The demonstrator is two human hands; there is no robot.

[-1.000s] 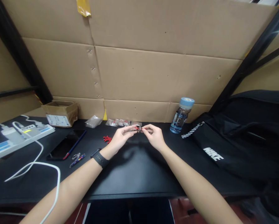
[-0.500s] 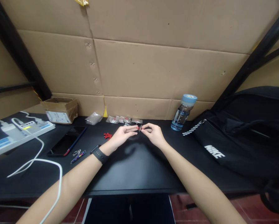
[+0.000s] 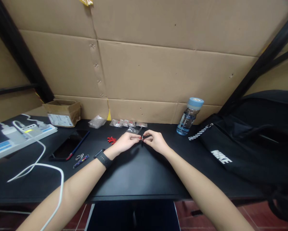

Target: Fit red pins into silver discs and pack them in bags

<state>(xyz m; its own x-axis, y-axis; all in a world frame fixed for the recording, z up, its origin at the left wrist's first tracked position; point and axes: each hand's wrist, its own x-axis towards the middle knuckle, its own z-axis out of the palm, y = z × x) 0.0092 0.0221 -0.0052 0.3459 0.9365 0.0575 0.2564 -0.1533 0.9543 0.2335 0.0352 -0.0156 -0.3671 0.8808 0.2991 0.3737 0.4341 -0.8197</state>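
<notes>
My left hand (image 3: 126,142) and my right hand (image 3: 155,141) meet fingertip to fingertip just above the black desk (image 3: 139,173), both pinching one small red and metal part (image 3: 142,138). The part is too small to make out in detail. A black watch (image 3: 103,158) sits on my left wrist. A little heap of red pieces (image 3: 111,140) lies left of my left hand. Several small clear plastic bags (image 3: 129,123) with red bits lie in a row just behind my hands, one loose bag (image 3: 132,130) closest.
A blue-capped water bottle (image 3: 189,116) stands at the back right beside a black bag (image 3: 249,141). On the left lie a dark phone (image 3: 68,146) with a pen, a small keyring (image 3: 80,159), a white power strip (image 3: 19,139) with cables, and a cardboard box (image 3: 62,112). Cardboard wall behind.
Both hands, still pinching the small part together, have come down and slightly nearer to me, close to the desk top. The camera view tilted a little upward.
</notes>
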